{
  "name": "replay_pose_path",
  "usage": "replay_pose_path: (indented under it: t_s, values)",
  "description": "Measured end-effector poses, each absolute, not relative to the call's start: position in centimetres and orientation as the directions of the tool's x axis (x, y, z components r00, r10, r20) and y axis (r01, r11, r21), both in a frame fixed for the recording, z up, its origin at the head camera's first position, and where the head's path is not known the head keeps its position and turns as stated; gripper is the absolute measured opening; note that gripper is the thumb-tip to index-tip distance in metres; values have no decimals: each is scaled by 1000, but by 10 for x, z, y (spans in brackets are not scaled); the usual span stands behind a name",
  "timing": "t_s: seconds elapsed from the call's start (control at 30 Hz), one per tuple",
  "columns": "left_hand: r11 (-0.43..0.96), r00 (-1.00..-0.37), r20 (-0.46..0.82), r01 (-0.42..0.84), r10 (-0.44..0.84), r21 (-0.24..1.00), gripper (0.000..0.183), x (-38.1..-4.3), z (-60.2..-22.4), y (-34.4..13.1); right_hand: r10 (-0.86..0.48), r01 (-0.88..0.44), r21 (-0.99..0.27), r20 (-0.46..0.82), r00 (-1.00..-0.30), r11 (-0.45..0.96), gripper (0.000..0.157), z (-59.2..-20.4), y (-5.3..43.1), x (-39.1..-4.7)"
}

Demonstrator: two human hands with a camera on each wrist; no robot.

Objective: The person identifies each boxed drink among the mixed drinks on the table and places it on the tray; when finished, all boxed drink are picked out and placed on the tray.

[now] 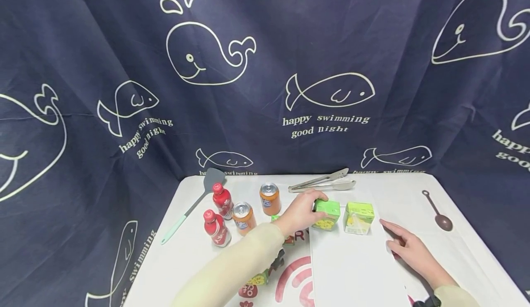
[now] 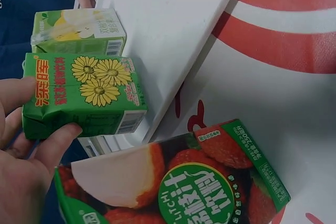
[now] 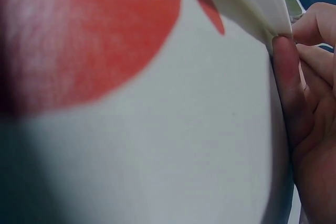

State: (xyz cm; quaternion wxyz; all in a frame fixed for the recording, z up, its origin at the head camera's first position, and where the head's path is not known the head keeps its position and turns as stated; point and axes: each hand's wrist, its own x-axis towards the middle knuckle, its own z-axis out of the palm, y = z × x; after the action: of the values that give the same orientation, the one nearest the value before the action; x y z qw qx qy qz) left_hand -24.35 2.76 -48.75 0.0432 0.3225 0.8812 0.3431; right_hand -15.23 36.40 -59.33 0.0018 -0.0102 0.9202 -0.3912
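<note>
My left hand [image 1: 300, 212] grips a green drink carton [image 2: 84, 90] printed with yellow flowers, thumb on one side and fingers on the other. The carton is at the far end of a white board [image 1: 352, 270]. Close beside it on the right stands a lighter green carton with yellow fruit [image 1: 358, 218]. At the board's right edge is my right hand [image 1: 414, 251], its index finger extended and its thumb apart, touching the edge. In the left wrist view a litchi juice carton [image 2: 210, 177] sits near the left hand; the forearm mostly covers it in the head view.
Two red bottles [image 1: 216, 228] and two orange cans [image 1: 270, 199] stand on the left. A spatula [image 1: 194, 205] lies beyond the bottles, tongs [image 1: 320, 183] at the back, a brown spoon [image 1: 440, 217] on the right. Another carton [image 1: 258, 278] shows partly under the left forearm.
</note>
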Motion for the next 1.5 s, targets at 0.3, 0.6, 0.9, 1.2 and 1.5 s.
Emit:
replay_pose_path:
  t_s: [0.3,0.6,0.9,1.2,1.5]
  values:
    - [568,-793,103,513,601,643,37,-246,-497,29,-15,-6,-721,-7,-1000,693,62,-593,362,-151]
    - [599,-799,54,492,599,633,38,-248,-493,31,-16,-1,-718,-14,-1000,696,62,-590,362,-151]
    - [620,-803,29,482,596,619,37,-248,-491,32,-17,-1,-707,-16,-1000,707,62,-593,363,-152]
    - [646,-808,22,487,589,588,39,-243,-487,33,-17,5,-703,-25,-1000,711,62,-594,364,-153]
    - [676,-739,18,627,674,387,53,-238,-482,23,-21,-2,-707,-19,-1000,708,61,-594,364,-153]
